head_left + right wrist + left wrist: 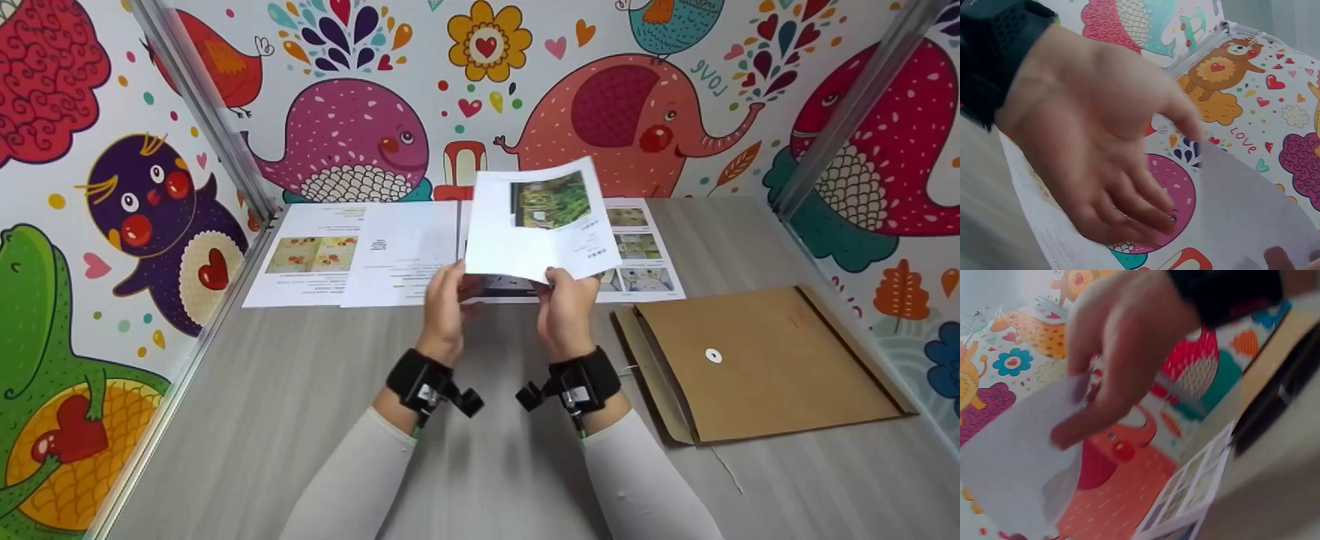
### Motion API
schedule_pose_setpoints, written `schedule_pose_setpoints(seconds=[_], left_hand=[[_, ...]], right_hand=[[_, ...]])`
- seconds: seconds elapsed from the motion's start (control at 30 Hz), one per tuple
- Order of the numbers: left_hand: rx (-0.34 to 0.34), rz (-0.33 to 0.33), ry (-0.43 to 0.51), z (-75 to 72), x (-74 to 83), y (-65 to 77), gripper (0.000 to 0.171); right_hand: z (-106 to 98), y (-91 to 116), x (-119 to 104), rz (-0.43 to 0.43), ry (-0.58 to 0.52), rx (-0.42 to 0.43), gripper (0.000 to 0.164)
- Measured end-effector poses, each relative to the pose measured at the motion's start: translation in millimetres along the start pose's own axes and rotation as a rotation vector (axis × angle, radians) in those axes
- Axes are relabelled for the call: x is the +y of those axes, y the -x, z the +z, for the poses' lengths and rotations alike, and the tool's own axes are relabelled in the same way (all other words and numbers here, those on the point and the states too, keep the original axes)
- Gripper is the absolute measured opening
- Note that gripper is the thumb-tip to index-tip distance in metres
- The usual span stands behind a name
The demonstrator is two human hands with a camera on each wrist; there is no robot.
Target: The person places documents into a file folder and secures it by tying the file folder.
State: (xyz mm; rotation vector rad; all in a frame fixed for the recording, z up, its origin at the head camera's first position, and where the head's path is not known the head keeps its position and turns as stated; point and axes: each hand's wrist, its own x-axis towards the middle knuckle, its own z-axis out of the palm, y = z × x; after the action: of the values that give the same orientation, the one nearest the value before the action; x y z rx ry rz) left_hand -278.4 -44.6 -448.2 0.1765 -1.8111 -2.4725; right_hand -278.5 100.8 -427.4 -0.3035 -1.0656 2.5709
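Observation:
My left hand [443,311] pinches a white printed sheet [501,240] near its lower left corner. The right hand [568,311] holds the same sheet by its lower edge, thumb on top. The sheet is raised and tilted over the table, with a green garden-like photo in its upper right part and small lines of print. In the left wrist view, the paper [1022,444] curves away from the left thumb and fingers. The right wrist view has the right thumb at the corner of the paper [1247,197], the lower fingers loosely bent beneath.
Several printed pages lie in an overlapping row at the back, including a left page [300,291], a middle page [420,240] and a right page with photos [660,289]. A brown string-tie envelope [787,367] lies at the right. Cartoon-printed walls [480,135] enclose the grey table [300,375].

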Motion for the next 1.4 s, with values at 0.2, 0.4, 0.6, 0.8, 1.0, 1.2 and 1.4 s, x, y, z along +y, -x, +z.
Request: schedule_pose_setpoints(seconds=[0.2, 0.4, 0.6, 0.8, 1.0, 1.2, 1.4], left_hand=[[-0.098, 0.098, 0.208, 25.5, -9.8, 2.4, 0.043], [-0.039, 0.138, 0.274, 20.4, -2.0, -2.1, 0.047], [0.035, 0.126, 0.34, 15.8, 5.5, -7.6, 0.052], [0.058, 0.139, 0.365, 7.1, 11.8, -14.3, 0.054], [0.087, 0.122, 0.289, -9.8, 23.1, -21.4, 0.057], [0.07, 0.076, 0.271, -28.6, 34.6, -29.3, 0.055], [-0.029, 0.028, 0.222, -42.4, 37.9, -33.1, 0.048]], right_hand=[[3.0, 11.3, 19.0, -0.141, -0.04, -0.058, 0.095], [1.2, 27.2, 35.8, -0.118, 0.16, -0.083, 0.075], [-0.8, 38.2, 43.8, -0.054, 0.324, -0.119, 0.073], [-1.4, 38.8, 49.4, -0.075, 0.256, -0.175, 0.076], [-7.1, 17.4, 38.6, -0.083, 0.09, -0.246, 0.063], [-24.1, -21.7, 13.2, 0.026, -0.034, -0.12, 0.051], [-55.0, -57.9, -20.8, 0.124, -0.01, -0.042, 0.046]])
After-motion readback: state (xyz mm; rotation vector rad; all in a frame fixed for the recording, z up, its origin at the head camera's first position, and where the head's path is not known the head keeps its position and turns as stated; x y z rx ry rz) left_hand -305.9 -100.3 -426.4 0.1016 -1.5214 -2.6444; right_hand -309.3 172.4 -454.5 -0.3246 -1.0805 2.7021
